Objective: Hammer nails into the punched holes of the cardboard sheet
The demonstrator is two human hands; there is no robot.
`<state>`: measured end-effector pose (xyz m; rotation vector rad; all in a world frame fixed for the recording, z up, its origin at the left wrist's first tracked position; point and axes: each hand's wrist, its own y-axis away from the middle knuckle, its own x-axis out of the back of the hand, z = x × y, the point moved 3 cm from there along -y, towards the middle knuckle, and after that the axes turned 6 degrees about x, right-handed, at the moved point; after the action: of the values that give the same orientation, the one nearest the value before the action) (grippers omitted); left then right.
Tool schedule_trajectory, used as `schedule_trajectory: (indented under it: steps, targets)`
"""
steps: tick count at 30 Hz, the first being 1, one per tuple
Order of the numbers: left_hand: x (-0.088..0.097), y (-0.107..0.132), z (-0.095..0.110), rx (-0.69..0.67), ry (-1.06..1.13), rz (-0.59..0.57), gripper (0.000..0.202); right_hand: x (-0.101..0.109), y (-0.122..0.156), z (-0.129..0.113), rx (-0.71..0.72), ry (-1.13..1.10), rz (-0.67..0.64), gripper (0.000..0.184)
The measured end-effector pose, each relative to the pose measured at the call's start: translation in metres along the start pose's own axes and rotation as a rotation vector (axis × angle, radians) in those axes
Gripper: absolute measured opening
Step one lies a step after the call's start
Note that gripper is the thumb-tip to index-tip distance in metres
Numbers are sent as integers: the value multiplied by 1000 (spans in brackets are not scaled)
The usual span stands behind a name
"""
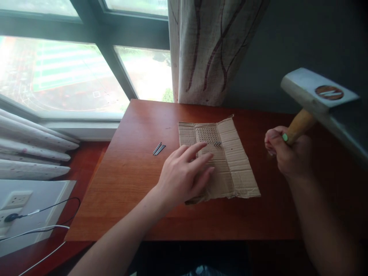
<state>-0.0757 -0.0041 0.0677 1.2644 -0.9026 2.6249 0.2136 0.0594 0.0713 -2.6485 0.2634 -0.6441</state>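
Note:
My left hand [184, 173] lies flat with spread fingers on the left part of a creased cardboard sheet [232, 161] on the wooden table [129, 184]. The sheet has a patch of small holes [207, 135] and a short row of nails [217, 144] stuck in it, just beyond my fingertips. My right hand [287, 153] is closed around the wooden handle of a hammer [319, 92]. The hammer's grey metal head is raised at the right, above table level. Loose nails [159, 148] lie on the table left of the cardboard.
A window [63, 73] fills the back left, and a patterned curtain [207, 50] hangs behind the table. A white power strip [14, 203] with cables sits low on the left. A dark wall stands at the back right.

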Motion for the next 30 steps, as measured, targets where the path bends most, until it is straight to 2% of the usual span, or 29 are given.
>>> schedule_trajectory:
  steps: [3,5,6,8,11,13,16,19,30]
  targets:
    - [18,-6,-17,69,35,198,19,-22,-8,8,2,-220,54,49]
    - [31,-10,-38,209,-54,287,15,-34,-12,13,10,-320,106,51]
    - [37,-11,-49,300,-134,288,14,-38,-13,16,3,-362,122,52]
    - [45,-12,-73,473,-278,184,15,-44,-13,22,-12,-425,139,52]
    - [51,-8,-100,663,-407,-66,16,-42,-11,29,-9,-473,163,50]
    - [52,-5,-109,741,-464,-183,18,-38,-9,32,3,-484,179,50]
    - [48,-2,-114,790,-506,-296,21,-34,-7,36,6,-494,192,49]
    - [42,-1,-118,792,-516,-351,24,-33,-7,38,-2,-513,200,47]
    - [30,2,-131,780,-534,-410,29,-28,-5,40,-6,-550,208,46]
